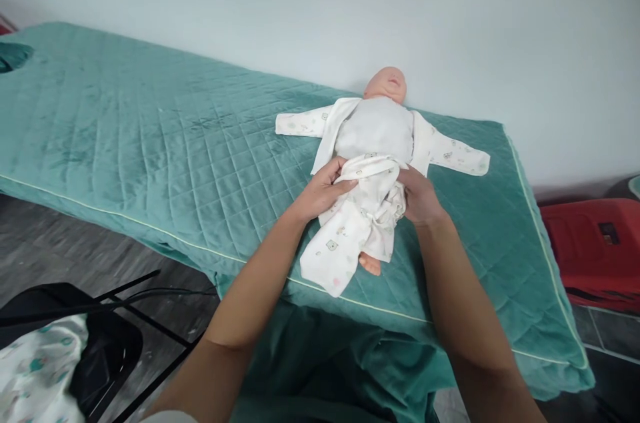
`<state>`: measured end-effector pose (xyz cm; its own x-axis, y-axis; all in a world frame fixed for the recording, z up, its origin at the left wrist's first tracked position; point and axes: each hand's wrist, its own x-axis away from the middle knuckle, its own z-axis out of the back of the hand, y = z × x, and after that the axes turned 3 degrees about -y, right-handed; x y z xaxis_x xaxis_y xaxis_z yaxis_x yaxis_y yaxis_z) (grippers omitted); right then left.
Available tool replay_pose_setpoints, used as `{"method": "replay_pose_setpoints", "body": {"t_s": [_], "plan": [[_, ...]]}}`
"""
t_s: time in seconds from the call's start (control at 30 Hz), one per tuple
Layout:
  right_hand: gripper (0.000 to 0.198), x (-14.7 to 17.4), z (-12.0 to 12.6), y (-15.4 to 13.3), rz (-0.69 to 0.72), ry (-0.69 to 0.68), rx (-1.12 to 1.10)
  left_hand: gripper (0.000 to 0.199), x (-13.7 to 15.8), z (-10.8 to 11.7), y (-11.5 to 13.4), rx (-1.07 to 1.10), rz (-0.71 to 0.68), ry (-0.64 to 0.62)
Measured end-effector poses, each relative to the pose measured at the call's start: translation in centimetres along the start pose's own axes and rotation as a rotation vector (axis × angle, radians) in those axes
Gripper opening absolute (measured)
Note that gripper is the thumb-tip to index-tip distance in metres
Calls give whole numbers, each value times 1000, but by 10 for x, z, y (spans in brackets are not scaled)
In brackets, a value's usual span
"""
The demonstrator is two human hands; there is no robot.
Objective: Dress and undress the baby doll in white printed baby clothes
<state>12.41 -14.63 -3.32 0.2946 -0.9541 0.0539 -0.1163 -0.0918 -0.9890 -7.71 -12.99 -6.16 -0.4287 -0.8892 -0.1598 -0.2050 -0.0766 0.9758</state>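
Observation:
A baby doll [391, 84] lies on its back on the green quilted bed, its head toward the wall. It has an open white printed jacket [450, 151] around it, sleeves spread to both sides, over a plain white torso. White printed baby pants [356, 229] are bunched around its lower body. My left hand [326, 191] pinches the waistband on one side, thumb on top. On the other side my right hand [417, 193] grips the pants, its fingertips partly hidden by the cloth. One bare foot [370, 264] shows below a leg opening; the other foot is hidden.
The green bed cover [165, 143] stretches far to the left, with its front edge close to me. A white wall [320, 9] runs behind. A red plastic item [595, 249] stands at right. At lower left, printed cloth [45, 369] lies on a black chair [107, 349].

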Motion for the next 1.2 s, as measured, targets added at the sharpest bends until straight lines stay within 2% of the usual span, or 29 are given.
{"method": "replay_pose_setpoints", "body": {"t_s": [0.13,0.23,0.3,0.37,0.47,0.57,0.63,0.73,0.8,0.9,0.97,1.1,1.2], "plan": [[53,4,-3,-3,28,-130,117,42,0,-4,-5,162,-13,178],[67,5,-11,-10,71,-256,344,39,-1,-7,-2,169,-24,272],[61,6,-17,-16,51,-295,530,36,-2,-8,2,152,-17,298],[43,6,-21,-19,-21,-302,630,36,-1,-8,4,134,-1,300],[34,6,-21,-18,-111,-253,478,38,0,-7,3,96,13,258],[38,4,-18,-14,-67,-89,186,45,3,-5,0,56,11,176],[39,1,-16,-10,-29,-17,67,54,3,-2,1,74,14,79],[38,-1,-15,-7,-6,-20,23,68,3,2,4,108,47,-103],[40,-2,-16,-6,1,-32,41,67,2,4,6,111,108,-174],[42,-1,-18,-7,0,-58,72,52,1,3,6,173,175,-136],[42,1,-17,-8,7,-97,107,45,2,1,5,251,155,-67],[41,2,-14,-9,13,-167,278,38,12,-7,10,385,103,34],[43,2,-14,-9,41,-182,434,40,28,-18,21,437,138,93]]}}
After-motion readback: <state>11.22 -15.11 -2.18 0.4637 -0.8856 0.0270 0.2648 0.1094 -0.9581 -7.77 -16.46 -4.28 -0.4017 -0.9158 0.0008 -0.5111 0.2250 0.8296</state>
